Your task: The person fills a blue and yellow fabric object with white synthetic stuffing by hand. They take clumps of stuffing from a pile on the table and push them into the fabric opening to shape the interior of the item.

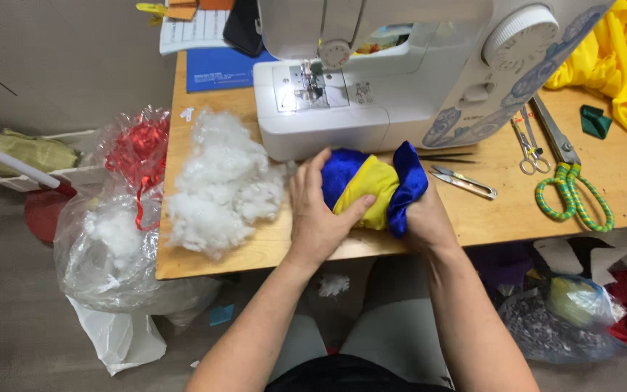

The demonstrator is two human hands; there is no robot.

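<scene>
You are at the stuffing step, I think: your left hand [318, 218] and right hand [421, 218] both grip closed the soft blue-and-yellow fabric piece [371, 190] at the wooden table's front edge [205, 263], so next needs more white fluffy filling [220, 185].

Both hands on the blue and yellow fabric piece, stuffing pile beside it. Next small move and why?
Probably: the left hand lets go and pinches a tuft off the stuffing. Both hands clasp the fabric piece at the table edge, the right hand gripping its blue end, and the left thumb presses into the yellow part. The loose white pile lies just left of the left hand, within easy reach.
</scene>
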